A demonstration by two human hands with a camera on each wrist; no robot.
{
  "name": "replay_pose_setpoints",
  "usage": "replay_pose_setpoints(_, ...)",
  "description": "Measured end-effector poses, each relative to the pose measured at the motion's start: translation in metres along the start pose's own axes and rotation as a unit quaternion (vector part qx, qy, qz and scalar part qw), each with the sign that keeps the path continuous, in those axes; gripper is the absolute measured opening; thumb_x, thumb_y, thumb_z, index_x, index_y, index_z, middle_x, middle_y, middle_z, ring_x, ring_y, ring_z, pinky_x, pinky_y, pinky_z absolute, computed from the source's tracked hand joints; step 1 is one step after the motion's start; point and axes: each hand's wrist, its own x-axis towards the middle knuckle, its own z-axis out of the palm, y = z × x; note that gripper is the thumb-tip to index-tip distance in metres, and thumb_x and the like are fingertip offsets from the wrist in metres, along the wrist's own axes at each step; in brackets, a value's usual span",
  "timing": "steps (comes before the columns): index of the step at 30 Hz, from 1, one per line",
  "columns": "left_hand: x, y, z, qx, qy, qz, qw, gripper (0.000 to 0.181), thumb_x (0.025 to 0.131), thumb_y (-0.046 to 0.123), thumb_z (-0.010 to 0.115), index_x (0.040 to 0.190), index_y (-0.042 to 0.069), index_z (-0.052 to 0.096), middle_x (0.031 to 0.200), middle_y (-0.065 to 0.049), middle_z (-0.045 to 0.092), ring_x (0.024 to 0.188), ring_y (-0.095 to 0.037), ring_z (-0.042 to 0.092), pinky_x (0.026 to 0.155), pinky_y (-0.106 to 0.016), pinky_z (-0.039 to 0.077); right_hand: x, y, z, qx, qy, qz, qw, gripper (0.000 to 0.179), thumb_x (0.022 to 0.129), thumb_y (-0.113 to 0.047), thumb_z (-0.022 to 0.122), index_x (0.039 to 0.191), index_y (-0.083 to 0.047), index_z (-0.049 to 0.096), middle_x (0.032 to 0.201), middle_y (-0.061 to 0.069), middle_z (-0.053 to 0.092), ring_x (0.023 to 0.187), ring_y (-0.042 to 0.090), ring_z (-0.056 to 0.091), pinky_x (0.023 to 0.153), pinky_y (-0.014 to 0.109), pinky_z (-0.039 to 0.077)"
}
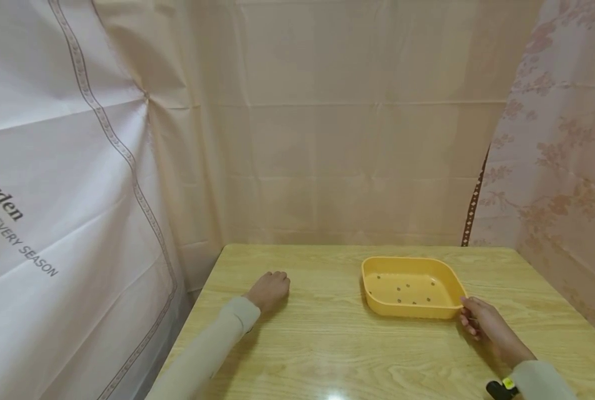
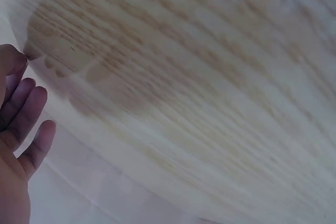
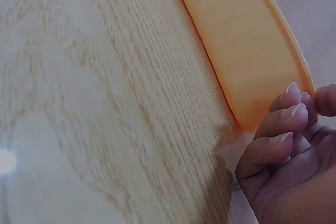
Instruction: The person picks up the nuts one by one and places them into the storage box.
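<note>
A shallow yellow tray with rounded corners sits on the right part of the table, and several tiny dark grey pieces lie scattered over its floor. At the tray's near right corner my right hand pinches the rim between thumb and forefinger. In the right wrist view the other fingers curl beside the orange-looking tray wall. My left hand is low over the left part of the table, well apart from the tray. Its fingers are loosely bent, with no object visible in them.
The wood-grain table has a bright light reflection near its front. Cloth curtains hang behind it and on both sides. A black device with a yellow tag is at my right wrist.
</note>
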Motion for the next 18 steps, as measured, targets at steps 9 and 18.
replay_pose_setpoints(9,-0.0007,-0.0035,0.0049,-0.062,0.071,0.006,0.9955,0.013,0.1,0.024,0.07,0.097,0.014,0.063,0.091,0.002,0.062,0.081,-0.013,0.061,0.071,-0.028,0.052,-0.0009,-0.0023,0.001,-0.009,0.001,-0.01,0.9999,0.04,0.112,-0.042,0.035,0.095,-0.008,0.047,0.076,0.0,0.052,0.059,0.011,0.047,0.053,0.028,0.043)
replay_pose_setpoints(18,-0.0013,-0.0051,0.0009,-0.096,0.098,0.012,0.9905,0.011,0.1,0.018,0.07,0.095,0.013,0.062,0.09,0.002,0.064,0.078,-0.012,0.06,0.068,-0.027,0.049,-0.0006,-0.0033,0.0016,-0.01,0.0,-0.007,0.9999,0.04,0.113,-0.04,0.034,0.094,-0.008,0.048,0.076,-0.001,0.052,0.059,0.011,0.047,0.053,0.027,0.043)
